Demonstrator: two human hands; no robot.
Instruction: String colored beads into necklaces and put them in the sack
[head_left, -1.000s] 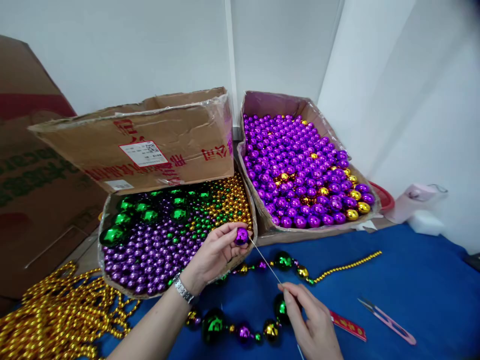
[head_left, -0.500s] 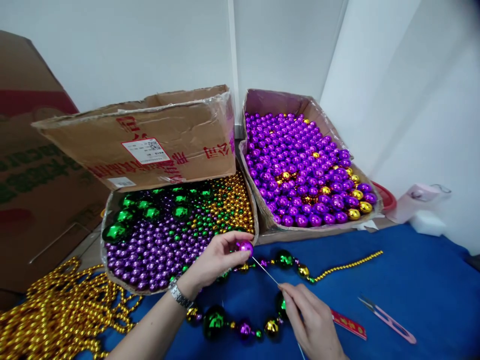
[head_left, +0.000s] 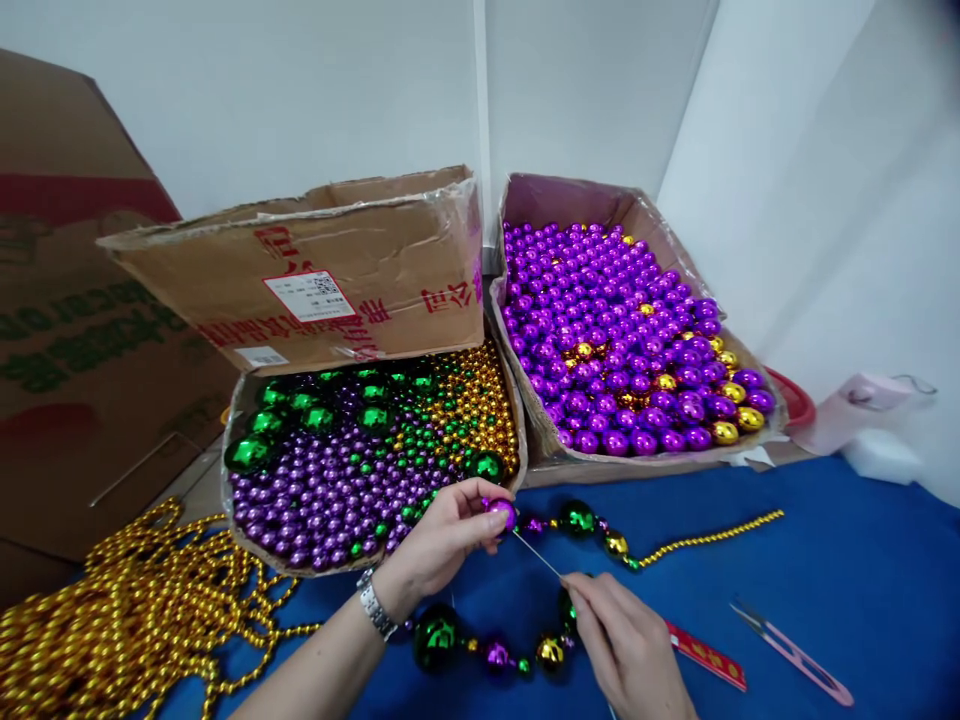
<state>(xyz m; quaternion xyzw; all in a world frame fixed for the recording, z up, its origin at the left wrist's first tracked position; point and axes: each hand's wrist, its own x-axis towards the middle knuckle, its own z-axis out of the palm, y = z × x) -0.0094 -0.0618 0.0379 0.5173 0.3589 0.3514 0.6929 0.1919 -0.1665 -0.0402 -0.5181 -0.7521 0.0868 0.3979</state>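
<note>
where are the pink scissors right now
In the head view the pink scissors lie low on the right of the blue cloth, right of the red strip.

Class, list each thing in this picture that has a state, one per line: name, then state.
Left hand: pinching the purple bead.
Right hand: holding the needle.
Mixed-bead box: flap open.
Purple-bead box: open, full.
Snips: lying on the blue cloth.

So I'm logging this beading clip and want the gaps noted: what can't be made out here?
- Thread behind the needle: too thin, head view.
- Purple bead: hole hidden by left hand.
- Right hand: cut off by the bottom edge.
- Box label: print too small.
</note>
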